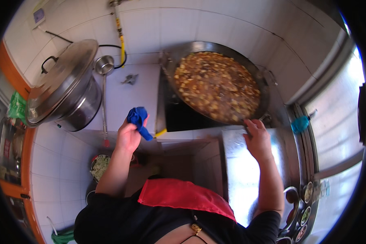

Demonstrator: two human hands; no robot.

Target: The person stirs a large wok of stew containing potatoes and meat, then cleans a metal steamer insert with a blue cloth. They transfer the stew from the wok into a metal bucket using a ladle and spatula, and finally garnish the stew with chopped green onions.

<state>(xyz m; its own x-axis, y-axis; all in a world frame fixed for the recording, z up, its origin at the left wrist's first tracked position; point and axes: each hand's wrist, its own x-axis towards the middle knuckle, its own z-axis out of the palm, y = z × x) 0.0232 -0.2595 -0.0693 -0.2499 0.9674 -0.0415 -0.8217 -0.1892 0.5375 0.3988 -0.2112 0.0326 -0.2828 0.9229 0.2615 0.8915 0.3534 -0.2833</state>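
In my left hand (129, 137) is a crumpled blue cloth (137, 119), held up above the front edge of the white counter. My right hand (258, 138) is closed around a dark handle (247, 126) at the near right rim of a large metal wok (201, 46). Most of that handle is covered by my fingers, so I cannot tell which utensil it belongs to. A brown stew with many pale cubed pieces (219, 85) fills the wok wide. Beneath the wok lies a black cooktop (183, 117).
A big lidded steel pot (82, 105) stands at the left, with a long-handled ladle (104, 65) beside it. A grey scrap (130, 79) lies on the counter (143, 94). Below left is a bowl of chopped pale food (100, 166). A shiny metal worktop (241, 170) and small bowls (305, 215) are at the right.
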